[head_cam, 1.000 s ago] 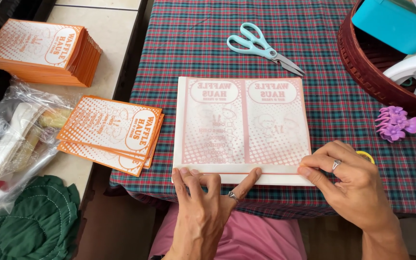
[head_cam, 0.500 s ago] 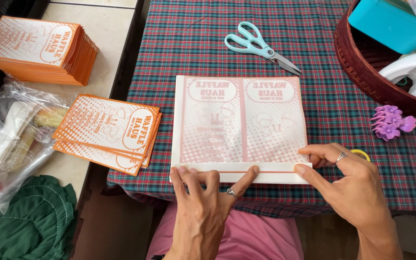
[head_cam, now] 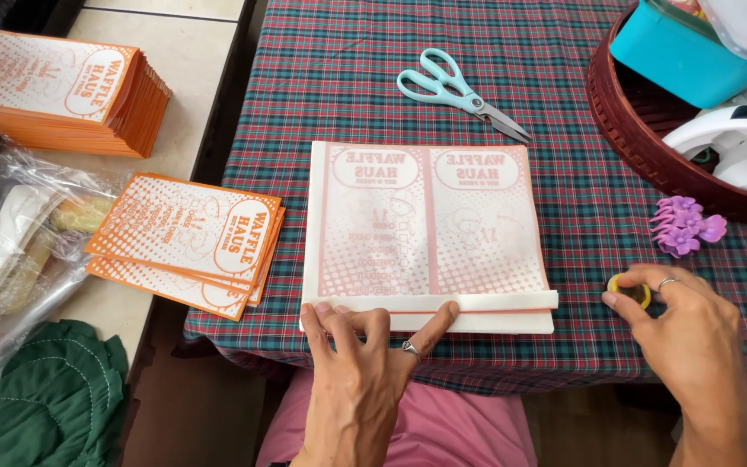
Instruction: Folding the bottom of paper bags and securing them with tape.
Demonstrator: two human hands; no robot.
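A stack of thin white paper sheets (head_cam: 430, 225) printed in pale orange lies on the plaid tablecloth (head_cam: 581, 225). Its near edge is folded up into a narrow strip. My left hand (head_cam: 365, 346) presses that folded strip flat, fingers spread and thumb stretched to the right. My right hand (head_cam: 693, 333) rests on the cloth to the right of the sheets, its fingertips pinching a small yellow ring-shaped object (head_cam: 628, 292), perhaps a tape roll.
Teal-handled scissors (head_cam: 460, 93) lie beyond the sheets. A purple hair claw (head_cam: 685, 225) sits right, beside a dark red basket (head_cam: 641, 130) with a teal box. Left are two piles of orange printed bags (head_cam: 188, 242), (head_cam: 62, 91), plastic bags and green cloth.
My right hand left the folded corner of the sheets and moved right to the small yellow object. My left hand stays pressing the fold.
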